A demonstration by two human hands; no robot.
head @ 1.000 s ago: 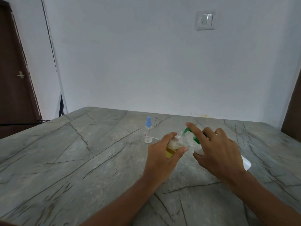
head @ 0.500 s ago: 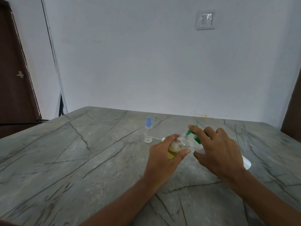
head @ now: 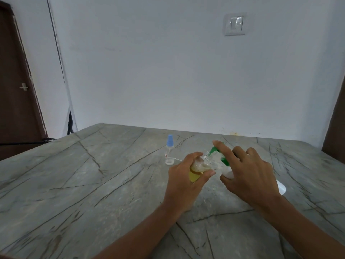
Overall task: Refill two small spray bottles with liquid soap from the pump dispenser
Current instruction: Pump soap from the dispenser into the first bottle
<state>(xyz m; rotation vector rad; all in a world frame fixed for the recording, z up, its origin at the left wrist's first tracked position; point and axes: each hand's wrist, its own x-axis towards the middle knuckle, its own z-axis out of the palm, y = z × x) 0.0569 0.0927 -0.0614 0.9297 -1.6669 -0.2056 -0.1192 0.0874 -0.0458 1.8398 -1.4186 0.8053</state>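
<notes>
Nearest the front edge of the bench (head: pixel 89 187), two bare forearms are reaching in over its right half. The left hand (head: pixel 183 182) is wrapping its fingers and thumb round a small spray bottle (head: pixel 197 168). This clear, uncapped bottle is holding yellow liquid with foam on top, and its open neck is tilting up and to the right. Just beside it, the right hand (head: pixel 250 178) is gripping the white pump dispenser (head: pixel 228 173), which is leaning over toward the left, its bottom end showing behind the wrist. The index finger (head: pixel 223 149) is lying stretched over the green pump head (head: pixel 212 150), whose spout is sitting right at the mouth of the held bottle. Whether soap is flowing cannot be told. Farther on, toward the far edge and near its middle, a second spray bottle (head: pixel 169 149) with a pale blue cap is standing upright and apart from both hands. A thin white tube (head: pixel 177 160) is lying by its base, running toward the left hand. Beyond the bench a plain wall is carrying a light switch (head: pixel 234 24) at upper right, and a dark door (head: pixel 15 101) is standing at far left.
</notes>
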